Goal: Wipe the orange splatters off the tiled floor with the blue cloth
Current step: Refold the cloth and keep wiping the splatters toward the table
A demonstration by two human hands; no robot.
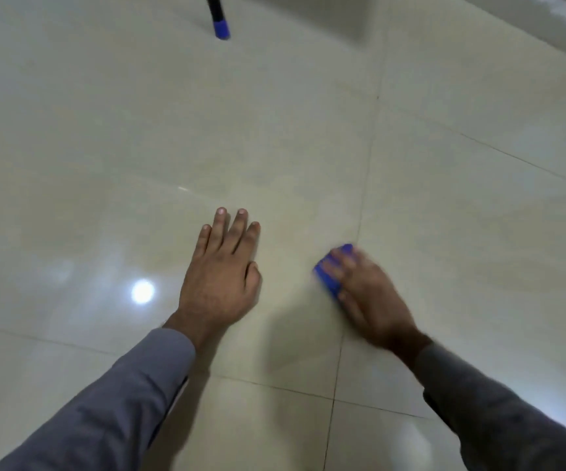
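Lower right: right hand point(366, 294) gripping crumpled blue cloth point(331, 277); left hand point(222, 277) flat, splayed; no orange visible on glossy cream tiled floor point(309, 130).

No lettering, label, brand, number or sign could be read anywhere in the view: the tiled floor point(275, 137) was plain, the blue cloth point(329, 280) at near right bore no legible mark, and the black pole with a blue tip point(221, 28) at far left showed none.
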